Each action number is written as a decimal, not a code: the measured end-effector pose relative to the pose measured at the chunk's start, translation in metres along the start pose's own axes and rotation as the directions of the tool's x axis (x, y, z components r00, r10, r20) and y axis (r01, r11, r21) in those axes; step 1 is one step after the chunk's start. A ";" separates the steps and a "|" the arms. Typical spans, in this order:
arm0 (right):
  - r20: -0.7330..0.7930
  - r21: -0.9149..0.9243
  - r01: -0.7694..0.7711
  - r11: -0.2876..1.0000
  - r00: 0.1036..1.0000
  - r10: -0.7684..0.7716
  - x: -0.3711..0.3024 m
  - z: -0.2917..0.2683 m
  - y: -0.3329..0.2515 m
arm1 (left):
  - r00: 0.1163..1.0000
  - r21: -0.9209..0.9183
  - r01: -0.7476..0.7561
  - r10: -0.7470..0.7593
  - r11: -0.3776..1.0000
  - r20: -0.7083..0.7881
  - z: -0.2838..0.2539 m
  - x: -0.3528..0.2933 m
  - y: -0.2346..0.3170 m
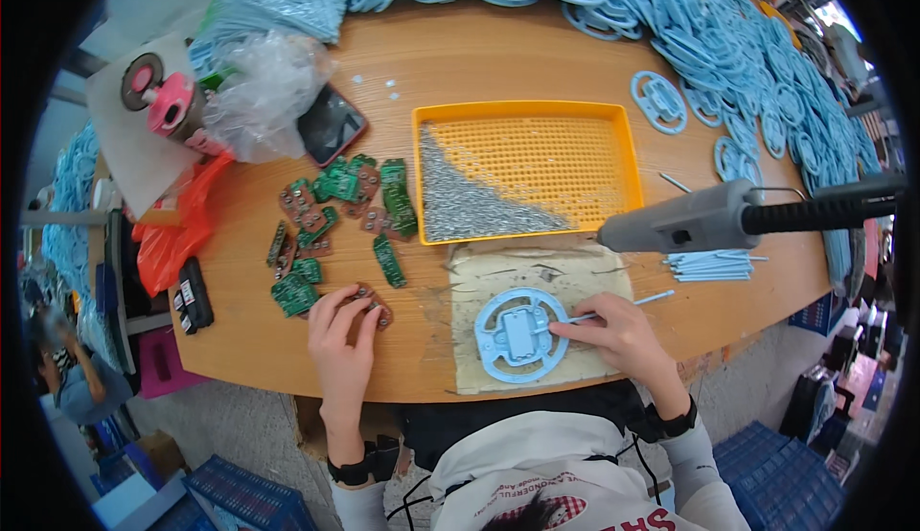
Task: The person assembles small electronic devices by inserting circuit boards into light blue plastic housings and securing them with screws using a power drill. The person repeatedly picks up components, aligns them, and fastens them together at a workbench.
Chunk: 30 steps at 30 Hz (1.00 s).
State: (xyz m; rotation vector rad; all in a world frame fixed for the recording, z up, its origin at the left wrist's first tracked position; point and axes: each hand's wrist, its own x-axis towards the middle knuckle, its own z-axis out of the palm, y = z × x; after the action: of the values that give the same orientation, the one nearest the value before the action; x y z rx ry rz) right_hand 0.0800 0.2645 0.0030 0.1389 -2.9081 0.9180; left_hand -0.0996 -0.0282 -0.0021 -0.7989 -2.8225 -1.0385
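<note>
My left hand (343,339) reaches to the near edge of a pile of small circuit boards, its fingers closed on a brown circuit board (383,314). In my right hand (618,334) is a thin light-blue plastic rod (655,297), pinched so that one end points at a light-blue plastic wheel-shaped part (518,330). This part lies flat on a worn, pale work mat (470,375), with a raised rectangular block at its centre. The right fingertips are at the part's right rim; whether the rod's tip touches it I cannot tell.
A yellow tray (633,162) of small metal pins stands behind the mat. From the right, a grey handheld tool (680,222) juts over the table, near several blue rods (709,265). Light-blue parts (709,57) are heaped far right; a phone (331,126) lies far left.
</note>
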 end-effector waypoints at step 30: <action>-0.051 0.067 0.025 0.997 0.998 -0.022 -0.004 0.006 0.007 | 0.892 -0.095 -0.406 0.417 0.909 0.176 0.061 -0.025 0.094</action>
State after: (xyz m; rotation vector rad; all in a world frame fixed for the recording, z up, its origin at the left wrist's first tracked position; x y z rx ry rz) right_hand 0.0828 0.2671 -0.0059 0.1518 -2.8251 1.0018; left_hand -0.0244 0.0587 0.0022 -1.4985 -2.5911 -1.0164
